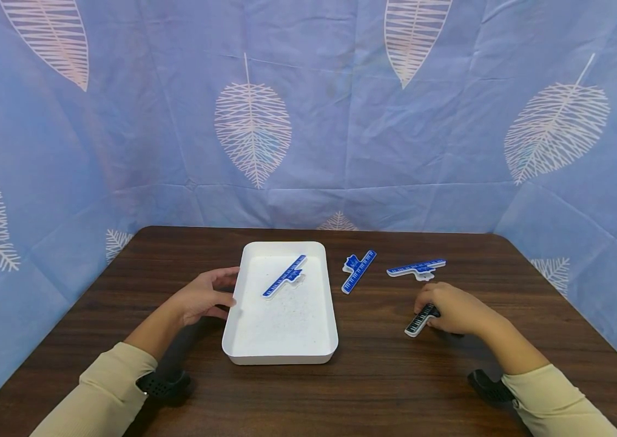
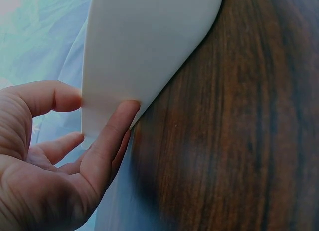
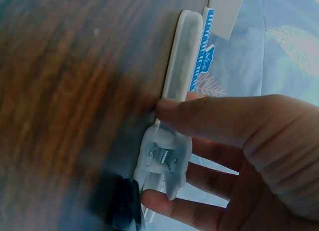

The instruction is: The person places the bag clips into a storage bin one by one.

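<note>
Currently pinching black-and-white clip (image 1: 419, 321) between thumb and fingers of right hand (image 1: 452, 308), toward surface's (image 1: 374, 388) right edge. Noted just beyond, toward far right corner: blue clip (image 1: 416, 267). Noted second blue clip (image 1: 359, 272) near white tray's (image 1: 281, 359) right edge, third blue clip (image 1: 284, 277) inside, far half. Touching tray's left edge with spread fingers of left hand (image 1: 199, 298).

a dark brown wood-grain counter (image 1: 286, 400) with rounded far corners stands before a creased blue cloth (image 1: 324, 133). white leaf prints (image 1: 253, 130) with fine, crossing lines mark the cloth, which shows behind the counter and along both its sides.
</note>
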Motion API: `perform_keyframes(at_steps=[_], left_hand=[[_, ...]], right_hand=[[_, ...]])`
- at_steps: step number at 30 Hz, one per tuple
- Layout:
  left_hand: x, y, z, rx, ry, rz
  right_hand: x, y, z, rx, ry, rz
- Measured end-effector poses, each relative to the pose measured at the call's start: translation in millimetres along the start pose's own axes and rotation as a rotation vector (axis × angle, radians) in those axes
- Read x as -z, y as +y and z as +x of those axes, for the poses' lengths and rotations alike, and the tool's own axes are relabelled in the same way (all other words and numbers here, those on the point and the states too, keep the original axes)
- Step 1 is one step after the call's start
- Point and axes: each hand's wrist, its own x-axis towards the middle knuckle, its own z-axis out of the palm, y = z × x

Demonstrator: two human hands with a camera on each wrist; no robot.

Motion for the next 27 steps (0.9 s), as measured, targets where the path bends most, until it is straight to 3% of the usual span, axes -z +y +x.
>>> perform_keyframes(at_steps=[14, 21, 27], left_hand=[[-1.0, -0.1, 0.4, 0.001, 0.004, 0.012], [-0.4, 0.0, 0.1, 0.001, 0.004, 0.008], [-0.1, -0.2, 0.2, 0.005, 0.003, 0.005]], right_hand=[[0.5, -5.3, 0.4, 0.037, 0.001, -0.010], [-0.3, -7.2, 1.6, 0.077, 0.043, -0.042], [-2.0, -6.9, 1.7, 0.062, 0.047, -0.056]])
